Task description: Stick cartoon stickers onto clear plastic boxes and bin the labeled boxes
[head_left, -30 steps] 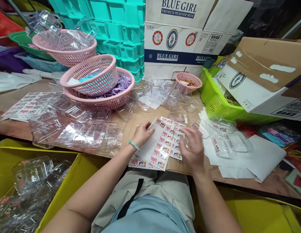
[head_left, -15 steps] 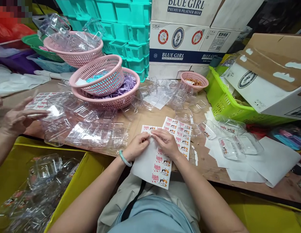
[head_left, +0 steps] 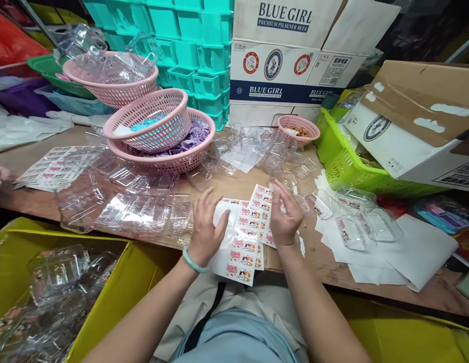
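Note:
A sheet of cat stickers [head_left: 244,254], its left part bare backing, lies at the table's front edge and overhangs it. Over its left side is my left hand [head_left: 208,229], open, fingers spread, a pale green bangle on the wrist. To the right, my right hand [head_left: 287,214] is raised with its fingers curled in; what is at the fingertips, if anything, is too small to make out. Beneath that hand lies a second sticker sheet [head_left: 261,197]. Left of my left hand, several clear plastic boxes [head_left: 138,212] lie in a row.
Pink baskets [head_left: 158,161] stand at the back left, near turquoise crates [head_left: 209,80] and beer cartons [head_left: 272,93]. Boxes bearing stickers [head_left: 351,232] sit on white paper [head_left: 419,247] at right. A yellow bin [head_left: 106,292] is below left; a co-worker's hand [head_left: 0,176] shows at far left.
My hands, together over the sheet before, have parted: the left opened and moved left, the right moved right. The co-worker's hand has drawn back toward the left edge.

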Available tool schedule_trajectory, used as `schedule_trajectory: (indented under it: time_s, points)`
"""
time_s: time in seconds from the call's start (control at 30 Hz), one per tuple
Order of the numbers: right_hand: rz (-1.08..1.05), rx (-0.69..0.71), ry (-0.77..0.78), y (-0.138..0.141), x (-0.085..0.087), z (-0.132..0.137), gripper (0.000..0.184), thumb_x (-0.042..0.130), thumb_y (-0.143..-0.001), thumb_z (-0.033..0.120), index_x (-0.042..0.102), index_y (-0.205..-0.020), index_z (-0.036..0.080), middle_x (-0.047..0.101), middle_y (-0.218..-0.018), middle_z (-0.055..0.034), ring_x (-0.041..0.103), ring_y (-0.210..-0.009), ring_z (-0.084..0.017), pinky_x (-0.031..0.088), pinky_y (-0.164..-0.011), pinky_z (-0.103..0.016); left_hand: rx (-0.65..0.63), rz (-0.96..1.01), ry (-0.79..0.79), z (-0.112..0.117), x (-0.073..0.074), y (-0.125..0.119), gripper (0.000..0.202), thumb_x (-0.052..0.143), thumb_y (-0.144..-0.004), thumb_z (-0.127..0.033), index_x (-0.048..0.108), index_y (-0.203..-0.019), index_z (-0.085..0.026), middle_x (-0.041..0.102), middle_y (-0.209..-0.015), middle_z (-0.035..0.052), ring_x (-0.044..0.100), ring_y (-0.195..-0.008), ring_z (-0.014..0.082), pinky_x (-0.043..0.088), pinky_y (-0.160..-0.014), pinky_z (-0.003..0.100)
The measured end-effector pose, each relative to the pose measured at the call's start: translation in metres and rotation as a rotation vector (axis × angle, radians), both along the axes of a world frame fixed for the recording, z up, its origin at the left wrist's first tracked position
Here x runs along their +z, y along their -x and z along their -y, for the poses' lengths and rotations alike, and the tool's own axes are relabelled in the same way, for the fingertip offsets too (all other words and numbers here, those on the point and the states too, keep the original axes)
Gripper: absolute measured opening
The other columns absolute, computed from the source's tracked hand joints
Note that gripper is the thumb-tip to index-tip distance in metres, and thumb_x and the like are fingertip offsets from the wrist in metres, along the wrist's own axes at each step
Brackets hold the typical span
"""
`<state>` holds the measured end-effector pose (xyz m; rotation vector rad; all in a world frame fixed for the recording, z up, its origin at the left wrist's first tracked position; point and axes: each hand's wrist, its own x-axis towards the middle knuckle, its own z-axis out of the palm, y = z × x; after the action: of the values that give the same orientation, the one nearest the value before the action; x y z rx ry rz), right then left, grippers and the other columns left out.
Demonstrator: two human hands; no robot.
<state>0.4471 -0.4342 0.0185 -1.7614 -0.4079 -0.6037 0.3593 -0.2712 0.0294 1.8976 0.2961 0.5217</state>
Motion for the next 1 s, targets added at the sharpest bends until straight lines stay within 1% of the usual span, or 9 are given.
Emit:
schedule_trajectory:
  time_s: [0.1,0.2,0.3,0.37,0.43,0.6,0.7,0.83,1.0]
  points:
    - [0.168,0.155,0.416,0.021,0.001,0.012,0.032,0.057,-0.089,0.024,0.066,-0.119,0.03,0.064,-0.127,-0.0036,0.054,-0.126,-0.026,0.031,-0.115,-0.054,-0.249,-0.061,0.437,0.024,0.011,-0.001,0.033,0.06,-0.084,-0.047,0.07,-0.1,-0.02,0.06,-0.125,0.0111,0.053,-0.118,0.0275,0.043,-0.096,0.04]
    - [0.118,0.262,0.539,0.04,-0.001,0.023,0.046,0.064,-0.085,0.03,0.057,-0.131,0.029,0.059,-0.134,-0.0054,0.046,-0.133,-0.028,0.027,-0.116,-0.056,-0.284,-0.18,0.864,0.04,0.004,-0.009,0.03,0.071,-0.075,-0.045,0.071,-0.087,-0.017,0.068,-0.097,0.0076,0.061,-0.09,0.0195,0.048,-0.078,0.031]
    - [-0.169,0.241,0.376,0.041,0.003,0.04,0.059,0.072,-0.078,0.042,0.055,-0.132,0.025,0.055,-0.137,-0.01,0.049,-0.128,-0.03,0.04,-0.107,-0.052,-0.261,-0.197,0.894,0.048,-0.009,-0.016,0.024,0.076,-0.071,-0.037,0.071,-0.085,-0.018,0.068,-0.093,0.0044,0.059,-0.085,0.0155,0.047,-0.075,0.026]
    - [-0.378,0.306,0.267,0.031,0.008,0.054,0.038,0.07,-0.079,0.045,0.068,-0.109,0.022,0.067,-0.115,-0.0098,0.063,-0.104,-0.027,0.053,-0.087,-0.042,-0.327,-0.174,0.838,0.052,-0.012,-0.017,0.024,0.073,-0.075,-0.038,0.072,-0.087,-0.017,0.068,-0.096,0.0053,0.059,-0.091,0.0167,0.047,-0.079,0.027]
    - [-0.466,0.376,0.219,0.013,0.014,0.07,0.026,0.064,-0.083,0.046,0.07,-0.085,0.02,0.07,-0.089,-0.0057,0.066,-0.084,-0.022,0.054,-0.076,-0.036,-0.359,-0.173,0.811,0.056,-0.011,-0.018,0.026,0.072,-0.076,-0.038,0.071,-0.093,-0.018,0.067,-0.103,0.0063,0.059,-0.096,0.0178,0.048,-0.082,0.028]
    - [-0.294,-0.089,0.217,-0.043,0.007,0.108,0.033,0.064,-0.081,0.042,0.059,-0.106,0.022,0.066,-0.108,-0.0076,0.062,-0.096,-0.022,0.049,-0.086,-0.037,-0.271,-0.308,0.997,0.068,-0.01,-0.032,0.038,0.073,-0.076,-0.033,0.061,-0.109,-0.019,0.062,-0.11,0.0078,0.062,-0.088,0.0149,0.052,-0.08,0.03]
    - [-0.335,-0.132,0.399,-0.06,-0.011,0.116,0.046,0.068,-0.074,0.036,0.053,-0.116,0.023,0.068,-0.103,-0.008,0.065,-0.089,-0.023,0.051,-0.08,-0.039,-0.305,-0.463,1.129,0.073,-0.013,-0.044,0.035,0.071,-0.079,-0.035,0.055,-0.105,-0.018,0.062,-0.105,0.009,0.065,-0.081,0.015,0.053,-0.078,0.031]
    - [-0.101,-0.209,0.377,-0.042,-0.028,0.102,0.029,0.052,-0.087,0.03,0.051,-0.115,0.022,0.068,-0.096,-0.0061,0.066,-0.083,-0.019,0.052,-0.083,-0.039,-0.354,-0.594,1.26,0.076,-0.008,-0.05,0.039,0.063,-0.084,-0.045,0.049,-0.113,-0.021,0.06,-0.101,0.008,0.067,-0.083,0.0189,0.055,-0.079,0.035]
    - [0.206,-0.267,0.357,0.005,-0.028,0.072,0.023,0.053,-0.09,0.022,0.05,-0.112,0.026,0.067,-0.101,-0.0082,0.065,-0.092,-0.021,0.053,-0.087,-0.041,-0.503,-0.523,1.395,0.076,0.002,-0.033,0.049,0.064,-0.084,-0.043,0.049,-0.127,-0.027,0.059,-0.104,0.007,0.067,-0.085,0.0202,0.054,-0.083,0.042]
